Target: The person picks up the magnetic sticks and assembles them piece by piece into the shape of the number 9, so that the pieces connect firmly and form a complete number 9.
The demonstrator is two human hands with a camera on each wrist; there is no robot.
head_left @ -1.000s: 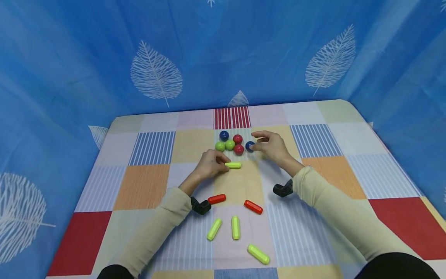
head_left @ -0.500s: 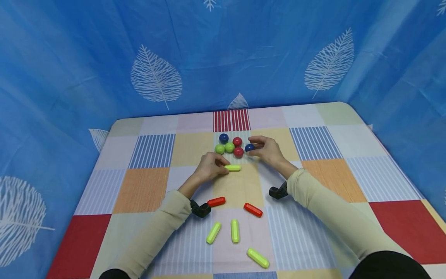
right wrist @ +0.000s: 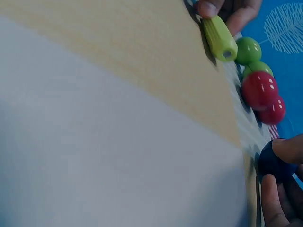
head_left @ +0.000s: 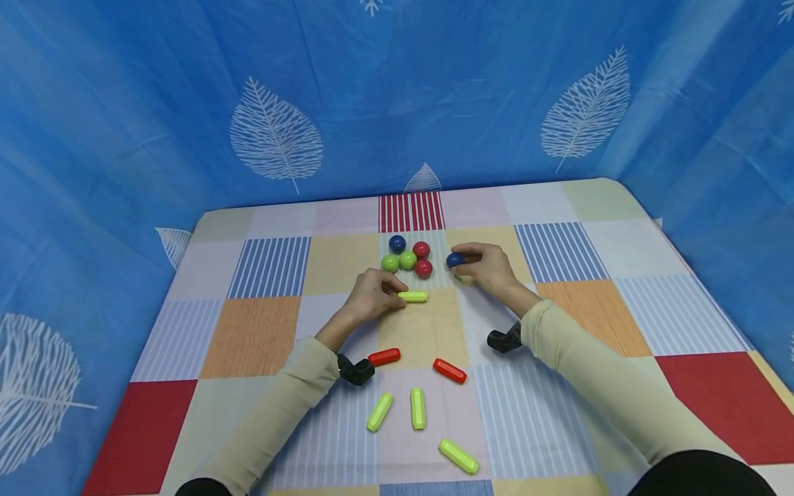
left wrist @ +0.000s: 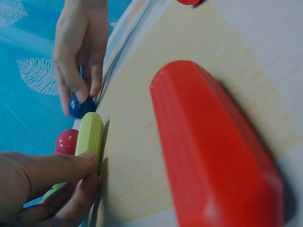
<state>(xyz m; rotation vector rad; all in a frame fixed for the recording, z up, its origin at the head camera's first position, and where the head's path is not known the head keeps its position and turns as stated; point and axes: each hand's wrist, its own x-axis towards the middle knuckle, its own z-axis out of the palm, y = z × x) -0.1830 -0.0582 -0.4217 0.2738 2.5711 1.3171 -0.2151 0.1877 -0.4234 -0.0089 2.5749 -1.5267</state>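
My left hand [head_left: 374,297] pinches one end of a light green faceted stick [head_left: 413,297], which lies crosswise just in front of the ball group. In the left wrist view the thumb and a finger grip that green stick [left wrist: 90,135]. To the right of the group, my right hand [head_left: 490,267] holds a dark blue ball [head_left: 455,260] between thumb and fingers. The right wrist view shows this blue ball [right wrist: 275,163] close over the cloth. Beside the hands sit another blue ball [head_left: 397,243], two red balls [head_left: 423,269] and two green balls [head_left: 389,263], bunched together.
Two red sticks [head_left: 449,370] and several green sticks [head_left: 418,409] lie on the patchwork tablecloth [head_left: 254,337] nearer the body. One red stick [head_left: 384,357] is right by the left wrist's black camera mount [head_left: 355,370]. A blue leaf-print curtain [head_left: 397,89] hangs round the table.
My right hand has closed its fingers round the blue ball and shifted it slightly right, away from the red balls. The left hand stays in place with the green stick.
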